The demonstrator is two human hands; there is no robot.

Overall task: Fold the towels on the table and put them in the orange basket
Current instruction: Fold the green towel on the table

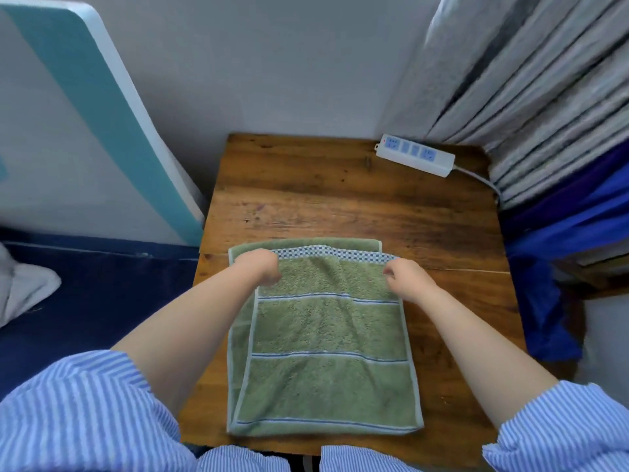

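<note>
A green towel [323, 338] with thin blue stripes and a blue-checked band lies folded over on the wooden table [340, 202], its fold toward me. My left hand [260, 267] pinches the top layer's far left corner. My right hand [406, 277] pinches the far right corner. The top layer's far edge sits slightly short of the lower layer's edge, which shows beyond it and along the left side. No orange basket is in view.
A white power strip [415, 155] with its cable lies at the table's far right corner. Grey curtains [531, 80] and blue cloth [561, 233] hang at the right. A white and teal board [85, 107] leans at the left, above a dark blue surface with white cloth [23, 284].
</note>
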